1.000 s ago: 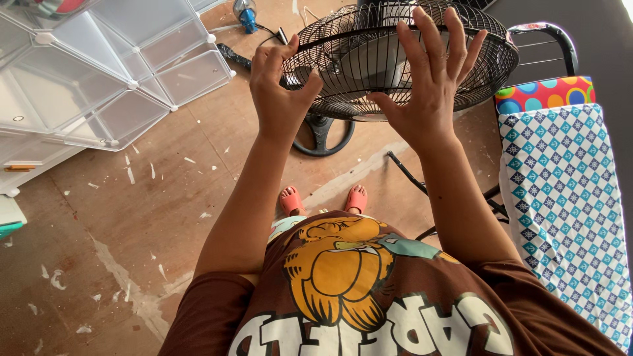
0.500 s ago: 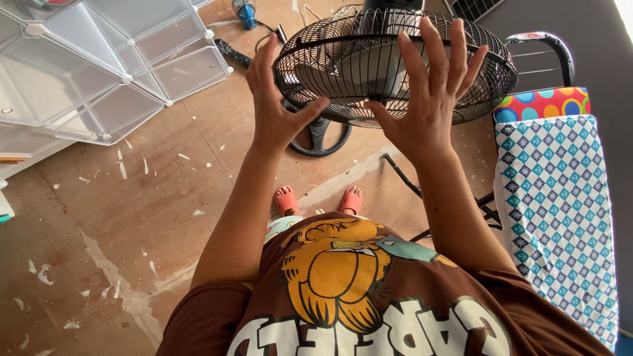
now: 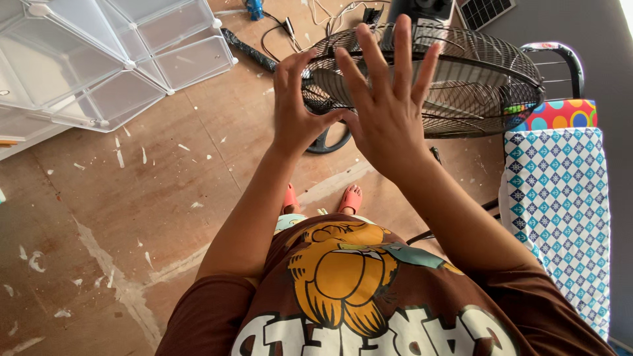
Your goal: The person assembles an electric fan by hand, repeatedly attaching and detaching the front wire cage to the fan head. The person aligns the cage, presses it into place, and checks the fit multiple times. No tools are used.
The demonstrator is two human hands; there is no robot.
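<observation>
Seen from above: left hand [image 3: 297, 109] curled over the near rim of a black wire-caged fan [image 3: 461, 79], thumb and fingers loosely around the wire. Right hand [image 3: 386, 112] spread wide open, fingers splayed, raised just before the cage, holding nothing. Fan standing on a paint-flecked wooden floor [image 3: 132, 198], beside a patterned ironing board [image 3: 560, 198].

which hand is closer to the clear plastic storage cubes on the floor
Left. The left hand is nearer the storage cubes, at the fan guard's left edge; the right hand is farther right.
</observation>
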